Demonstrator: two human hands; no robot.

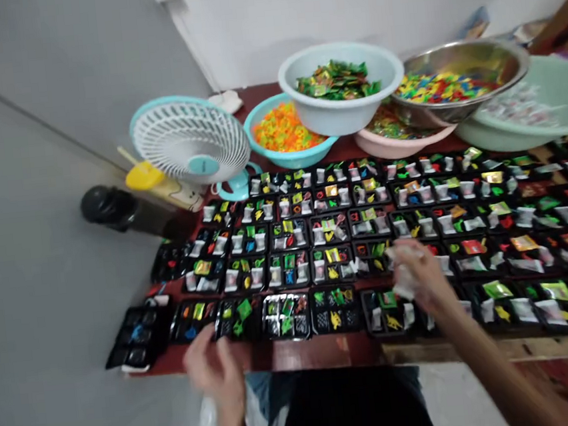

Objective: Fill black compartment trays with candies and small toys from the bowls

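Observation:
My right hand [424, 280], slightly blurred, is closed on small white wrapped packets [405, 283] above the front rows of trays. Near the front left edge, my left hand [213, 367] has its fingers apart and nothing visible in them. Beside it, a black compartment tray [238, 319] holds green pieces. A tray [286, 316] with green pieces and another tray [334, 310] with a yellow piece continue the front row. To their right, a fuller tray [388, 311] also contains white packets.
Behind the trays stand a pale blue basin [344, 110] of green packets, a turquoise basin [291, 158] of orange pieces, a steel bowl [464, 55] and a light green basin [547, 127]. A fan [191, 138] and a dark bottle [123, 212] are at the left of the red table [307, 353].

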